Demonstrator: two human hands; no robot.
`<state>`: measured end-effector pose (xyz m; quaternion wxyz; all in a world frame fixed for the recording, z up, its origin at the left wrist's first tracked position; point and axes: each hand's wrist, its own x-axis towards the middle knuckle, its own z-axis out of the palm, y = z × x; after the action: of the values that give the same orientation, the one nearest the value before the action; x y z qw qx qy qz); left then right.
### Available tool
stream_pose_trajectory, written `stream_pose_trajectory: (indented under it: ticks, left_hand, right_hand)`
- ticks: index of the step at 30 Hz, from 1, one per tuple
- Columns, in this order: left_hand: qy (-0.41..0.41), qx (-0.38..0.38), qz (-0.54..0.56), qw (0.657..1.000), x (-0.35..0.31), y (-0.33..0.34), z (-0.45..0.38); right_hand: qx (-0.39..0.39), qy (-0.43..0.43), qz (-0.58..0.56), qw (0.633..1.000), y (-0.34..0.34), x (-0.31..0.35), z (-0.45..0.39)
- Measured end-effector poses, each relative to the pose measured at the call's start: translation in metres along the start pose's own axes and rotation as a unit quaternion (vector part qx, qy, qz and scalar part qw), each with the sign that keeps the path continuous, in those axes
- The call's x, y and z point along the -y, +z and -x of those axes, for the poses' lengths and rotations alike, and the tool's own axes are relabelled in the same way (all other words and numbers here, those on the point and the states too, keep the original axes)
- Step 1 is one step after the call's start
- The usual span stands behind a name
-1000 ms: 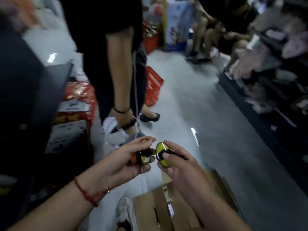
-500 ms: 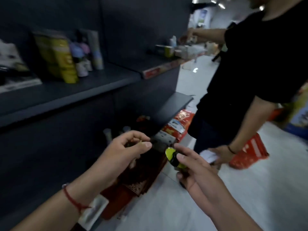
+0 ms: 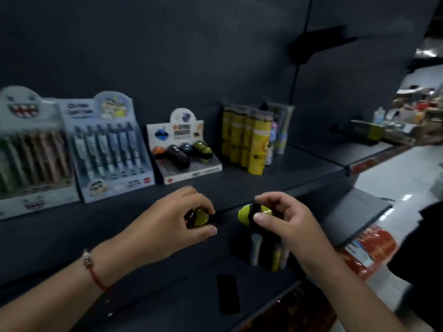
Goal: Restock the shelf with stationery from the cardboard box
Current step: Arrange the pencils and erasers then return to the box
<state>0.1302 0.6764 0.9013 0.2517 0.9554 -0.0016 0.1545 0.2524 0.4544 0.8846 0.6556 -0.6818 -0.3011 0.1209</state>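
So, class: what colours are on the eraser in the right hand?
Yellow-green with a black band; head view.

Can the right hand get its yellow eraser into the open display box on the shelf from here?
Probably yes: the right hand pinches a yellow eraser just below the display box, with nothing between.

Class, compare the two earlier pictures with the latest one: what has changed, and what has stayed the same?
The view swung from the aisle and cardboard box to the dark shelf. Both hands rose to its front edge, below the eraser display box. Unchanged: the left hand still holds a yellow-and-black eraser, and the right hand still pinches another one; neither grip released.
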Motion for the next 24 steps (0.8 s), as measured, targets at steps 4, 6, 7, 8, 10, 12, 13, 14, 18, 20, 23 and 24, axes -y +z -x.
stream_pose_trajectory:
  ticks: [4,6,7,8,10,12,13,14,18,20,23,24]
  left_hand:
    - [-0.02,-0.005,-0.053,0.998,0.057,-0.021,-0.011]
    - [-0.04,-0.009,-0.07,0.997,0.082,-0.027,-0.016]
    - [-0.045,-0.015,-0.078,0.996,0.091,-0.029,-0.019]
    - [-0.049,-0.02,-0.085,0.995,0.098,-0.031,-0.023]
    - [-0.051,-0.014,-0.096,0.994,0.105,-0.033,-0.035]
    - [-0.043,-0.006,-0.116,0.992,0.108,-0.032,-0.052]
    - [-0.038,-0.006,-0.129,0.991,0.108,-0.031,-0.062]
    - [-0.034,-0.007,-0.14,0.99,0.109,-0.028,-0.072]
    - [-0.007,-0.054,-0.168,0.984,0.119,-0.011,-0.094]
    - [0.017,-0.068,-0.187,0.98,0.126,-0.005,-0.094]
    - [0.038,-0.065,-0.187,0.979,0.135,-0.002,-0.088]
    - [0.04,-0.067,-0.181,0.98,0.138,-0.002,-0.087]
  right_hand:
    - [0.032,-0.005,-0.034,0.999,0.045,0.0,-0.049]
    - [0.048,0.001,-0.042,0.998,0.063,-0.001,-0.077]
    - [0.056,0.003,-0.047,0.997,0.072,-0.001,-0.092]
    - [0.064,0.0,-0.045,0.997,0.079,-0.001,-0.106]
    - [0.068,-0.023,-0.016,0.997,0.089,-0.004,-0.139]
    - [0.056,-0.053,0.02,0.997,0.092,-0.009,-0.173]
    - [0.045,-0.064,0.04,0.996,0.091,-0.013,-0.189]
    - [0.033,-0.073,0.062,0.995,0.089,-0.018,-0.204]
    - [-0.032,-0.106,0.165,0.98,0.08,-0.052,-0.243]
    - [-0.058,-0.109,0.18,0.976,0.079,-0.066,-0.251]
    - [-0.072,-0.096,0.2,0.972,0.078,-0.074,-0.257]
    - [-0.068,-0.09,0.22,0.969,0.078,-0.075,-0.258]
